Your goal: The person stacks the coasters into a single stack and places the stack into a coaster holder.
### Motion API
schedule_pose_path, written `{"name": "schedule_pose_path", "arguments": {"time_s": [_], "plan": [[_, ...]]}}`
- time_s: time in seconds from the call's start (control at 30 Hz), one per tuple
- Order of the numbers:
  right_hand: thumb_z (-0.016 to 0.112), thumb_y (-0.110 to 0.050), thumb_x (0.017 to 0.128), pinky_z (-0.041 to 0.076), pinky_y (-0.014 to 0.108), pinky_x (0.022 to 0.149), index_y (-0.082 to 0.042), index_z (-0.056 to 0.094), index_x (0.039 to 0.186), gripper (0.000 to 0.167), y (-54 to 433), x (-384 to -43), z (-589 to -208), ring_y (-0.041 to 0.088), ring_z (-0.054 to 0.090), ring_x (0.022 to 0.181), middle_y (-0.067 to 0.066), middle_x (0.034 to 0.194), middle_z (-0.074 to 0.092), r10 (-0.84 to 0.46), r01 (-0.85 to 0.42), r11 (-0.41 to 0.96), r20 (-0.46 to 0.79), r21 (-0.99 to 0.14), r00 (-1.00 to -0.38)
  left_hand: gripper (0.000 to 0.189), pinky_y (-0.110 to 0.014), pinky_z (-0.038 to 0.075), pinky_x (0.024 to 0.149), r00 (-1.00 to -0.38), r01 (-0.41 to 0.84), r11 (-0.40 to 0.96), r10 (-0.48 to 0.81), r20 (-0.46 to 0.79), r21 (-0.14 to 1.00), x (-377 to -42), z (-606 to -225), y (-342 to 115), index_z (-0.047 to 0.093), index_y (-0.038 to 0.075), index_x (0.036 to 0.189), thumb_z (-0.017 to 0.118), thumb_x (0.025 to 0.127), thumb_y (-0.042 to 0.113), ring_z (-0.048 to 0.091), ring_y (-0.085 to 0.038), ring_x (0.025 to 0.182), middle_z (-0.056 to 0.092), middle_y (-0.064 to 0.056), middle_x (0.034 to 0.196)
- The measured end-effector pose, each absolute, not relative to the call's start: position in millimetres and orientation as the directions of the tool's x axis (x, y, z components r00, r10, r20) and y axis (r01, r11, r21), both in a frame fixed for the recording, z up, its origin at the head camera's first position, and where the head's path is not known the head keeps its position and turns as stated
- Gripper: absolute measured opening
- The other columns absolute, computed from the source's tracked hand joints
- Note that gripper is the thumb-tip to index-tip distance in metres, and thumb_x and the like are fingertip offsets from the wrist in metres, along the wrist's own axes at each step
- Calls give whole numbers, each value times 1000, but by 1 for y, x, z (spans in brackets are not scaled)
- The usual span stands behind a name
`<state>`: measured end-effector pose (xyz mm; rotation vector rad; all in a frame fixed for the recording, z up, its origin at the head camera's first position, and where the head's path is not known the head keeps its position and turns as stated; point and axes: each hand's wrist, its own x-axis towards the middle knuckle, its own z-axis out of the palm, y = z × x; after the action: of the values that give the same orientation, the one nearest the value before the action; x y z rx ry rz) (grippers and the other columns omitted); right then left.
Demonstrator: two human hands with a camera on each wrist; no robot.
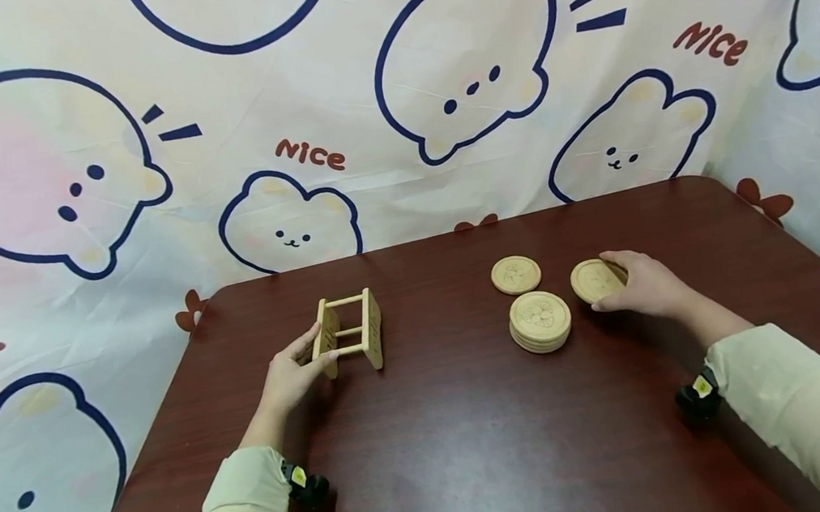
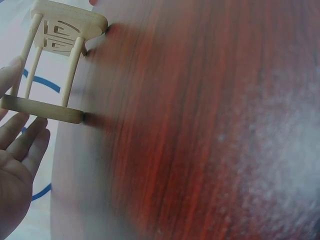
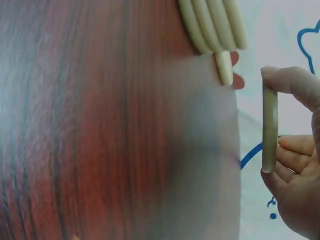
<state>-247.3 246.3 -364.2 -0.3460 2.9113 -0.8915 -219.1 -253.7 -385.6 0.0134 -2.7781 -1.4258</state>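
Note:
My left hand (image 1: 296,373) is at the left side panel of a small pale wooden coaster rack (image 1: 351,334). In the left wrist view, thumb and fingers (image 2: 31,142) lie on either side of that panel, and thin rods join it to a far panel with cut-out slots. My right hand (image 1: 647,284) grips a round wooden coaster (image 1: 598,280) by its rim. Seen edge-on in the right wrist view, this coaster (image 3: 270,122) is between thumb and fingers, apart from the others. Left of it stands a stack of several coasters (image 1: 540,322), with carved lines on the top one.
A single coaster (image 1: 516,274) lies flat just behind the stack. Everything rests on a dark reddish-brown table (image 1: 456,447). A pale cloth with cartoon bears (image 1: 289,218) hangs behind the table's back edge. Each wrist wears a small black camera (image 1: 309,488).

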Motion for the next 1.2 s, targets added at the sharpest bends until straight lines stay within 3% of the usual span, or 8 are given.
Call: {"name": "schedule_pose_path", "arguments": {"time_s": [0.43,1.2], "plan": [[73,-37,65,23,54,90,8,34,126,86,229,-238,-354,40,24,116,27,127,31,-258,-231,765,42,-601,-965,69,-39,38,86,-1000,-5,602,-16,6,798,-218,-385,-255,38,17,132,65,73,41,42,-26,113,39,-15,129],[76,-30,61,25,50,91,5,40,124,81,197,-238,-370,35,28,116,21,126,38,-349,-346,687,127,-639,-928,68,-37,37,87,-1000,-4,573,-18,8,820,-220,-386,-253,38,17,132,66,73,38,41,-25,113,38,-14,129]]}}
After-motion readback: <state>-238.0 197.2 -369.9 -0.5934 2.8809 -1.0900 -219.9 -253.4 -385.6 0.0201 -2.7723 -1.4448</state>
